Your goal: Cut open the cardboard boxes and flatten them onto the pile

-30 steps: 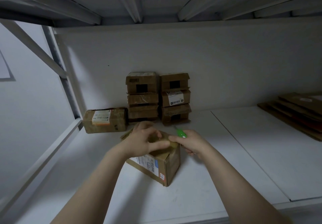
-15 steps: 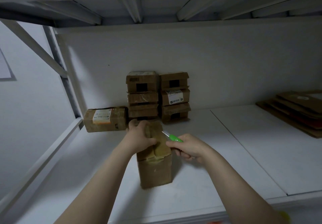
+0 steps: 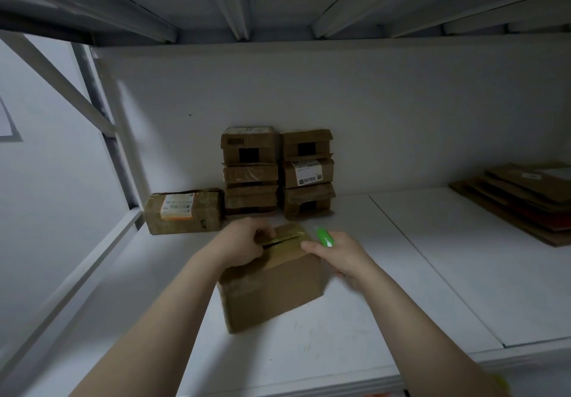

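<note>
Box [image 3: 272, 291] stands at lower centre of the frame on the white shelf [image 3: 432, 273], its taped top seam parted into a dark slit. At middle left a lone box [image 3: 185, 214] lies beside a stack [image 3: 278, 171] set against the back wall. Left grip [image 3: 244, 243] is curled over the top flap at the slit, holding it. Right grip [image 3: 343, 256] is closed round a green cutter [image 3: 324, 236], one finger laid on the top's right edge. At far right lies the pile [image 3: 525, 201] of flat card. Box looks light, stiff-walled and likely empty, its tape slick. The flap edges at the slit seem the best hold, with fingers kept off the blade's path.
</note>
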